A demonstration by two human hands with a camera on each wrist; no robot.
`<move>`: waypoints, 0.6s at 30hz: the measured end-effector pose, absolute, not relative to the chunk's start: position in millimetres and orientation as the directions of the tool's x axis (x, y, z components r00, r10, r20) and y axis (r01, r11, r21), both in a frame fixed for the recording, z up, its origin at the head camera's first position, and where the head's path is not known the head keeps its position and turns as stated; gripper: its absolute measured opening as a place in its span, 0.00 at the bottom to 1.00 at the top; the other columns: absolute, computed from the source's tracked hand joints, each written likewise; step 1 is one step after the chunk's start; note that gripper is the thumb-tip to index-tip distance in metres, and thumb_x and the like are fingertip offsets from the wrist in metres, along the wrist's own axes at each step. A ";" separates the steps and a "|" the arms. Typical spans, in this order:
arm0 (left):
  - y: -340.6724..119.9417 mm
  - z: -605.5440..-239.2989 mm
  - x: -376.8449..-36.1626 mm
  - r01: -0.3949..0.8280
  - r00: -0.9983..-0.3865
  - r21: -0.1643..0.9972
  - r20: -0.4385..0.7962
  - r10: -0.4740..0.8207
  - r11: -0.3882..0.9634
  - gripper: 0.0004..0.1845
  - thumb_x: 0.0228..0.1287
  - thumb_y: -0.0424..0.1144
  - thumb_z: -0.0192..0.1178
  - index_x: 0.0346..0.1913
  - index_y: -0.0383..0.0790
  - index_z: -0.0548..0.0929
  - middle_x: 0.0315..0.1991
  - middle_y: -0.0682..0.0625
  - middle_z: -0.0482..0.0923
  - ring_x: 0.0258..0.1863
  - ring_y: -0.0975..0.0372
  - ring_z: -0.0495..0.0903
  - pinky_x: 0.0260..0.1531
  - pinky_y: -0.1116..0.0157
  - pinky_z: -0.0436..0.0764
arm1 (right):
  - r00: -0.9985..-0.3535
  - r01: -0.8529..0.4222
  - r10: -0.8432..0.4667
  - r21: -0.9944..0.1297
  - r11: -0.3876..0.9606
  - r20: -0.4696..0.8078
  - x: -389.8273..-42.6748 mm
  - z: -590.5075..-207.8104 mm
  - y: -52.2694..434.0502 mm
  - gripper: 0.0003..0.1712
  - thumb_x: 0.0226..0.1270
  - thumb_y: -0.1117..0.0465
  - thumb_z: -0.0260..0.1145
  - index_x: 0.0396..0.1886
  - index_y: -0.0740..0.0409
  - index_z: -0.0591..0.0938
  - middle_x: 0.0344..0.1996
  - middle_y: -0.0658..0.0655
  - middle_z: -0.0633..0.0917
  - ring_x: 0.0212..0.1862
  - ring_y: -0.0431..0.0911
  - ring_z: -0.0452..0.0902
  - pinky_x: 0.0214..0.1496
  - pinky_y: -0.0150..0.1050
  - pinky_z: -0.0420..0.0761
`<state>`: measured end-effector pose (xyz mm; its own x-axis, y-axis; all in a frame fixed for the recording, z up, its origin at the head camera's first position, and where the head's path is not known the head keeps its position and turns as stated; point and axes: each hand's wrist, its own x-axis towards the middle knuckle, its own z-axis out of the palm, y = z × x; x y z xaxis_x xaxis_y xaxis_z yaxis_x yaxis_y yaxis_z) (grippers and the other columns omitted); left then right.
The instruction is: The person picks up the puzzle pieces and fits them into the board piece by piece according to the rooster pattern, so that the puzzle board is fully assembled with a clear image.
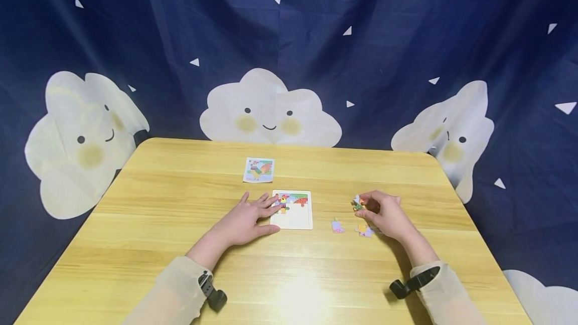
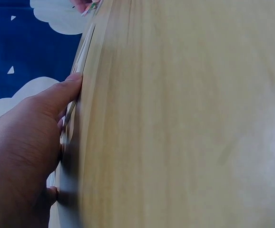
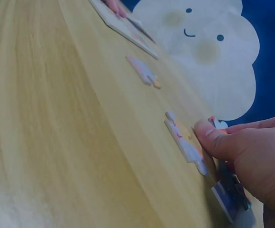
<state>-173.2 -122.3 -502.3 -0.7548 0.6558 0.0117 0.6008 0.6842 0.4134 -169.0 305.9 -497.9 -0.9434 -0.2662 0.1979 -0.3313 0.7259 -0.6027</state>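
Note:
A square white-framed puzzle board (image 1: 298,219) lies on the table, its upper part filled with a colourful picture and its lower part bare white. My left hand (image 1: 246,220) rests on the board's left side, fingers spread and extended, thumb at the lower left edge. To the right, my right hand (image 1: 385,214) pinches a multicoloured jigsaw piece (image 1: 357,201) between thumb and fingers. Close by lie a lilac jigsaw piece (image 1: 337,226) and a yellow-and-lilac jigsaw piece (image 1: 365,230). In the right wrist view, a dark-blue jigsaw piece (image 3: 224,202) lies under that hand, partly hidden.
Behind the board, a small picture card (image 1: 259,170) lies on the wooden table (image 1: 289,270). A dark blue curtain (image 1: 289,24) with smiling clouds hangs behind the far table edge. Each wrist wears a black strap with a camera.

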 end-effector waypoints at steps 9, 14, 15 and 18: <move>-121.9 -501.1 -172.6 0.602 -0.755 0.419 0.021 0.656 0.680 0.38 0.75 0.66 0.58 0.80 0.53 0.70 0.81 0.54 0.59 0.82 0.52 0.54 0.77 0.33 0.41 | -0.937 -0.348 -0.259 -0.602 0.719 0.232 -167.1 -497.2 306.2 0.22 0.62 0.61 0.82 0.55 0.61 0.89 0.30 0.41 0.86 0.30 0.37 0.80 0.53 0.51 0.58; -121.8 -500.4 -172.4 0.606 -0.751 0.422 0.024 0.660 0.674 0.37 0.75 0.65 0.58 0.80 0.51 0.71 0.81 0.53 0.60 0.82 0.51 0.55 0.76 0.33 0.41 | -0.930 -0.368 -0.289 -0.583 0.724 0.228 -164.8 -496.3 309.1 0.21 0.65 0.64 0.79 0.58 0.61 0.89 0.34 0.43 0.86 0.31 0.40 0.75 0.50 0.50 0.56; -121.8 -500.3 -172.3 0.607 -0.751 0.422 0.025 0.660 0.674 0.37 0.75 0.65 0.58 0.80 0.51 0.71 0.81 0.53 0.60 0.82 0.51 0.55 0.76 0.33 0.41 | -0.929 -0.371 -0.296 -0.582 0.723 0.225 -164.5 -496.0 309.7 0.21 0.66 0.65 0.78 0.59 0.62 0.88 0.35 0.44 0.86 0.31 0.40 0.75 0.50 0.50 0.56; -121.9 -500.0 -172.2 0.612 -0.746 0.422 0.028 0.665 0.669 0.37 0.76 0.64 0.58 0.79 0.50 0.72 0.81 0.52 0.61 0.82 0.50 0.55 0.76 0.32 0.41 | -0.927 -0.372 -0.313 -0.585 0.721 0.204 -164.2 -495.4 311.2 0.22 0.69 0.67 0.75 0.62 0.64 0.86 0.39 0.46 0.86 0.33 0.41 0.73 0.50 0.51 0.54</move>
<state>-172.2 -121.9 -500.0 -0.7462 0.6652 0.0280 0.6120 0.6687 0.4223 -164.2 311.2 -495.4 -0.9274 -0.3134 0.2041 -0.3723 0.7206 -0.5849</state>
